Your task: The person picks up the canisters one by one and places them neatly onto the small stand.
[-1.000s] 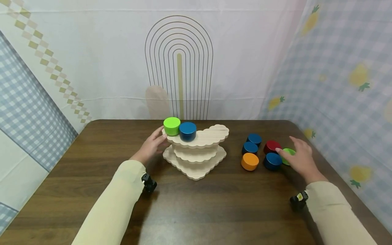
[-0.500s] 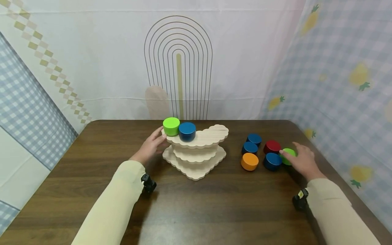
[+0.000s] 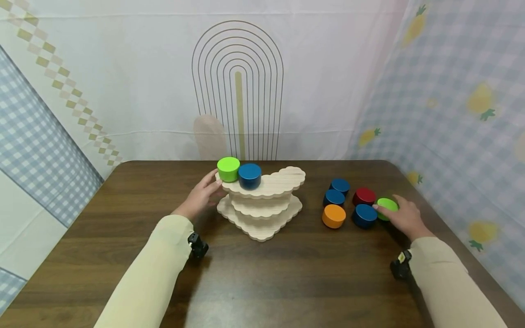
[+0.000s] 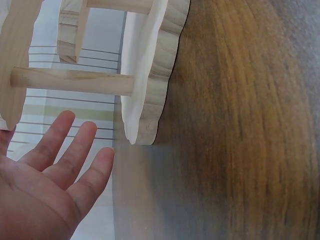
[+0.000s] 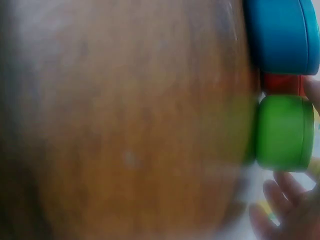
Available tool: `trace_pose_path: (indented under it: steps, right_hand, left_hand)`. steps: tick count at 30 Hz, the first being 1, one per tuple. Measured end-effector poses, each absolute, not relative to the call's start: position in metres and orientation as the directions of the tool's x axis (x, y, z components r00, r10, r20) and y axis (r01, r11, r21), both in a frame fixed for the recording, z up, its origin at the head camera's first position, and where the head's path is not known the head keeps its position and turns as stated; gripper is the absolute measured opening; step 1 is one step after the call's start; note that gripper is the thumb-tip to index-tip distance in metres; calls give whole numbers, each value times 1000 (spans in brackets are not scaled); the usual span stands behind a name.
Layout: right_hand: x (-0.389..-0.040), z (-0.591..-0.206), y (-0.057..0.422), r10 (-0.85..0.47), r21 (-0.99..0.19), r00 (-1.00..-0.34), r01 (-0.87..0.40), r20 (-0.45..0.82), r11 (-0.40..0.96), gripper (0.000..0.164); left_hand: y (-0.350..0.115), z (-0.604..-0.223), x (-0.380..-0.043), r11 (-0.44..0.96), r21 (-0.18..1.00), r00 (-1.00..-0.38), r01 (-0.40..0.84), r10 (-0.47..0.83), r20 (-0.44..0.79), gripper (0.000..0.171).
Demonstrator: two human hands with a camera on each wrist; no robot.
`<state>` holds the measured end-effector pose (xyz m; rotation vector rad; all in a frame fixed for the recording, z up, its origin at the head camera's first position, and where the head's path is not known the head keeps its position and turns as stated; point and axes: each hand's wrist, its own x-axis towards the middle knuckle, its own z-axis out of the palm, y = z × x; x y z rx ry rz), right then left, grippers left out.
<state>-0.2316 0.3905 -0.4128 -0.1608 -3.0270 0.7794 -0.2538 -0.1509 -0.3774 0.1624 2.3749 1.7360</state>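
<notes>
Plainly, pale cloth sleeves [image 3: 141,273] come nearest, each with a small black camera [image 3: 198,246] at the wrist, above a dark table [image 3: 287,282] with brown wood grain. Past them an orange block [image 3: 334,216] fronts a loose group, squat, round and flat-topped like its neighbours. At that group's right end, the right hand [image 3: 406,219] has thumb and fingers on opposite sides of a green block [image 3: 387,206] on the table, seemingly pinching its smooth curved wall; how firmly, I cannot tell. A front blue block [image 3: 364,216] and a red block [image 3: 363,196] lie close on its other side, which probably explains the narrow grip. Leftward, the left hand [image 3: 200,197] keeps its fingers loose and extended by the top shelf of a wooden stand [image 3: 260,209], likely to steady it, since a second green block [image 3: 228,170] and a glossy blue block [image 3: 249,177] load that end. The stand has scalloped edges and round posts [image 4: 75,81]. Two more blue blocks [image 3: 334,198] sit farther back, before a white cloth [image 3: 151,68] printed with arches
</notes>
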Motion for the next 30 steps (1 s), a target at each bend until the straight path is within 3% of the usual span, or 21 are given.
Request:
trace_pose_path:
  steps: [9,22,30]
  right_hand:
    - [-231,-414,394,115,-528,-988,151,-101,836,94]
    - [-231,-420,397,68,-524,-997,76,-34,848,77]
    - [-231,-422,397,88,-533,-996,84,-19,842,75]
  left_hand:
    - [-152,-378,-255,302,953,-974,-29,206,-95,62]
    - [-152,-378,-255,300,954,-975,-25,203,-89,61]
    - [-152,-378,-255,312,950,-974,-23,207,-91,62]
